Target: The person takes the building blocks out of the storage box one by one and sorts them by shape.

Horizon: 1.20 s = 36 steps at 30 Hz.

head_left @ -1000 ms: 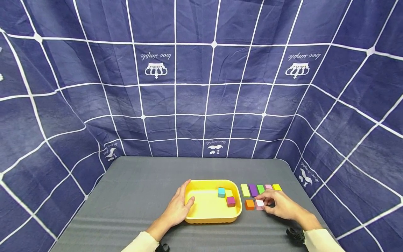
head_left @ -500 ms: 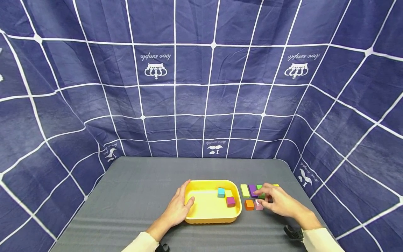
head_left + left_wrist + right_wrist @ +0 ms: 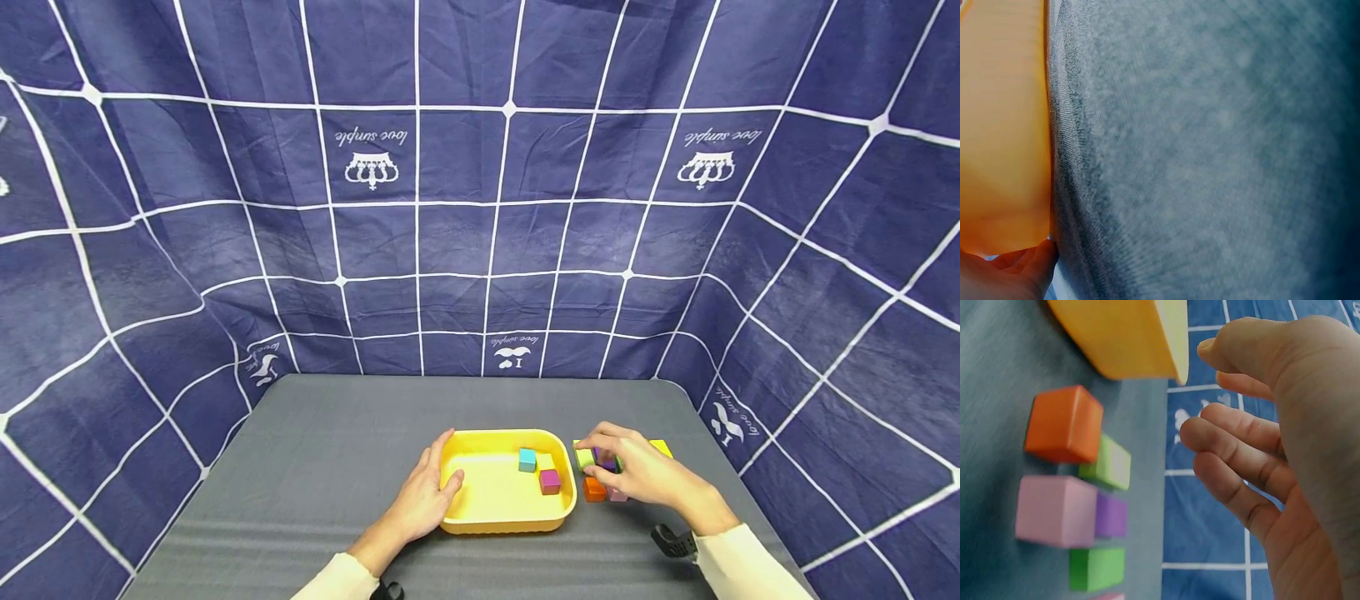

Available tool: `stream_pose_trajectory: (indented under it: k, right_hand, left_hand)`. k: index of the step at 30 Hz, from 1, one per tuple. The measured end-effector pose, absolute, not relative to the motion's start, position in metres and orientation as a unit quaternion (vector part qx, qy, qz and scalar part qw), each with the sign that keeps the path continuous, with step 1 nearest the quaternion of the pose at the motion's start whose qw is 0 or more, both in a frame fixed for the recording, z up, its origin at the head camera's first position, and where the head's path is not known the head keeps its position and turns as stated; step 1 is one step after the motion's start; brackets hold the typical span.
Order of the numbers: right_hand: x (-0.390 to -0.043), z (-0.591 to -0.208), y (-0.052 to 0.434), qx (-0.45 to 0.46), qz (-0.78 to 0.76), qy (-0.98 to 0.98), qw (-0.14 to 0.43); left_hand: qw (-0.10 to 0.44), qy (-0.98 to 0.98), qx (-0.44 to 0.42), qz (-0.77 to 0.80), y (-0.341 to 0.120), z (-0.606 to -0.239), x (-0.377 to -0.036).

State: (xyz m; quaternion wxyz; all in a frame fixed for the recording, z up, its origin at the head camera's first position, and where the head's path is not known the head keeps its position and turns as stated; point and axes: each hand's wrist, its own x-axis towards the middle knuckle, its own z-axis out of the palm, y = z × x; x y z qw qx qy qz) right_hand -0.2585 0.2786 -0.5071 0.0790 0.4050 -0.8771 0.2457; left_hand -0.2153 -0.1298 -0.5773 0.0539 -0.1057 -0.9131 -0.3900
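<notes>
My left hand [image 3: 426,492] holds the left end of the yellow tray [image 3: 480,501], thumb over the rim and fingers along its outer wall. A light-blue cube [image 3: 527,460], a pale yellow block [image 3: 544,461] and a magenta cube [image 3: 550,482] lie inside the tray at its right. My right hand [image 3: 647,471] hovers above the blocks to the right, fingers loosely bent with nothing between them. Below it in the right wrist view are an orange cube [image 3: 1065,425], a pink cube [image 3: 1057,511], a lime block [image 3: 1110,464], a purple block [image 3: 1110,514] and a green block [image 3: 1097,569].
A bright yellow block [image 3: 662,447] lies past the right hand's knuckles. The grey cloth-covered table [image 3: 322,450] extends left of the tray. Behind and at both sides hangs a blue curtain [image 3: 465,242] with white grid lines.
My right hand has come off the pink cube, its fingers parting, and moved left and slightly away over the lime and purple blocks. The left hand and tray stay put.
</notes>
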Motion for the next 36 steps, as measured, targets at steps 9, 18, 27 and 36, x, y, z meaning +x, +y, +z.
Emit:
stream_pose_trajectory:
  k: [9,18,27,36]
  right_hand:
    - [-0.265,-0.498,0.246,0.441,0.212,-0.869,0.08]
    - [-0.274,-0.495,0.208,0.433,0.211,-0.876,0.004]
    - [-0.283,-0.507,0.181,0.441,0.151,-0.885,-0.014]
    - [-0.284,-0.513,0.171,0.427,0.138,-0.893,-0.035]
  left_hand:
    - [0.053,-0.912,-0.108,-0.393,-0.128,-0.576,-0.215]
    - [0.052,-0.912,-0.103,-0.395,-0.129,-0.575,-0.216]
    - [0.055,-0.912,-0.102,-0.394,-0.129,-0.575,-0.218]
    - [0.051,-0.911,-0.103,-0.396,-0.128,-0.575,-0.215]
